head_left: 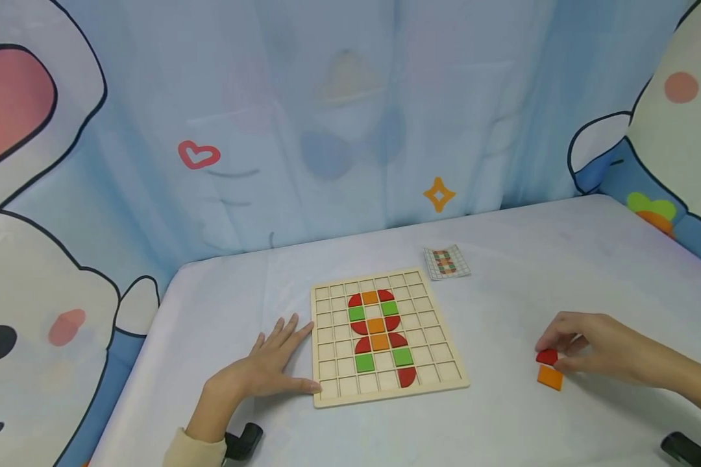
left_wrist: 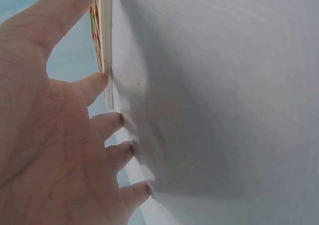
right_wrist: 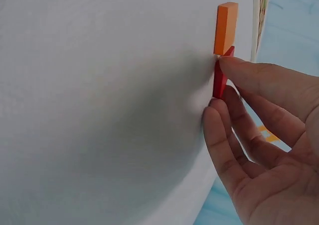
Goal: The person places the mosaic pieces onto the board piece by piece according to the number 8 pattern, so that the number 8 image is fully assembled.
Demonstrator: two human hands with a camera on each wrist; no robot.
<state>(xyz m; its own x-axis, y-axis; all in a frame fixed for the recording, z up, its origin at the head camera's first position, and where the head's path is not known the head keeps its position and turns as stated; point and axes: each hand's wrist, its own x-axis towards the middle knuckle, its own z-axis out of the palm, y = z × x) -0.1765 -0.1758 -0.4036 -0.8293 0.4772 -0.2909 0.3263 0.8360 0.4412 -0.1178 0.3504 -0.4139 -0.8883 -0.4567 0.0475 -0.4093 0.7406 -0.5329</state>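
A wooden grid board (head_left: 438, 353) lies on the white table, with red quarter-round, green square and orange square blocks set in its cells. My left hand (head_left: 269, 366) rests at the board's left side, fingers spread, thumb and index fingertip touching its edge. The left wrist view shows the palm and fingertips down on the cloth. To the right of the board, my right hand (head_left: 596, 344) pinches a red block (head_left: 546, 357) between thumb and fingers at the table surface. An orange square block (head_left: 550, 377) lies right beside the red one.
A small pattern card (head_left: 457, 267) with a coloured grid lies behind the board's far right corner. The white tablecloth (head_left: 502, 292) runs back to a blue cartoon curtain (head_left: 350, 214). Dark wrist straps (head_left: 244, 441) show near the front edge of the head view.
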